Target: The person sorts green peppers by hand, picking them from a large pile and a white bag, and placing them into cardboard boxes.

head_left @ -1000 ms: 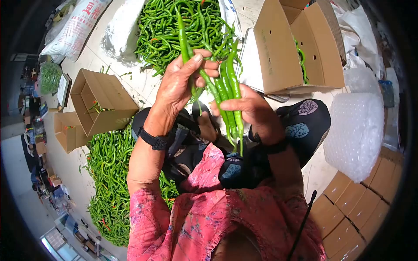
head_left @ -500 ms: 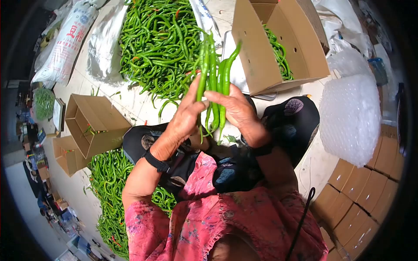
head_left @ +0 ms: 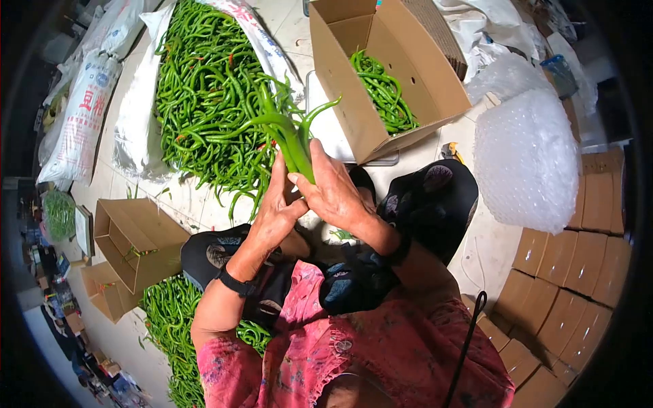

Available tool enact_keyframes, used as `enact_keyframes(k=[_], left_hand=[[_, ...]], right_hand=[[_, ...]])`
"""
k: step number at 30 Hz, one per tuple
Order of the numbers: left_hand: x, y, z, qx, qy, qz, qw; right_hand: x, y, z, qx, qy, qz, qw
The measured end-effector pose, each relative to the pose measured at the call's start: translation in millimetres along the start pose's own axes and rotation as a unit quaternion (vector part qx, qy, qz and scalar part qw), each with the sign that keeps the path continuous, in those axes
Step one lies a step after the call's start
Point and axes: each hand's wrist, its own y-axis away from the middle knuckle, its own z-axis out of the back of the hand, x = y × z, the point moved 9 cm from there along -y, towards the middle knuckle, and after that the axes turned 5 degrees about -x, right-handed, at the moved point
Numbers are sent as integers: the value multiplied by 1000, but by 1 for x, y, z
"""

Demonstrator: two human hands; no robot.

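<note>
A bunch of long green chili peppers point(head_left: 294, 144) is gripped between my two hands, in front of the knees. My left hand point(head_left: 273, 207) closes on the bunch from the left side. From the right, my right hand point(head_left: 335, 189) wraps round its lower part, the thumb lying across the front. The upper ends fan out, one bending off to the right. Just beyond the hands lies a large pile of green chili peppers point(head_left: 207, 115) with a few red ones. An open cardboard box point(head_left: 425, 64) with peppers inside stands to the right of the pile.
At the left are two smaller cardboard boxes point(head_left: 153, 238) and a second pepper heap point(head_left: 170, 333). Bubble wrap point(head_left: 527, 156) lies on the right, above stacked brown cartons point(head_left: 544, 299). A white printed sack point(head_left: 85, 112) rests at the upper left. A flat white-topped tray point(head_left: 326, 126) sits beside the large box.
The bunch has gone from spread, upright peppers to a tighter bundle tilted to the left, with both hands closer together round it. The view has shifted, showing more of the large box's inside.
</note>
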Motion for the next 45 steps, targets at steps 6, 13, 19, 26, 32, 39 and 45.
enact_keyframes(k=[6,13,19,26,32,39,45], left_hand=[[-7,9,-13,65,78,68,993],[-30,15,-21,106,140,79,981],[-21,6,-18,95,113,113,983],[-92,27,110,-178,37,-6,983],[-51,42,221,-249,20,50,967],[189,46,238,-202,-54,209,955],[267,34,198,-170,-202,159,951]], right_hand=[[24,-12,40,34,-184,-4,982],[80,-84,189,-5,-162,-96,982],[-59,-187,192,52,-110,-227,966],[-20,-169,198,-67,-30,-145,987],[72,-59,106,79,-160,-75,981],[33,33,-7,220,-266,-308,887],[-5,32,-51,217,-285,-381,853]])
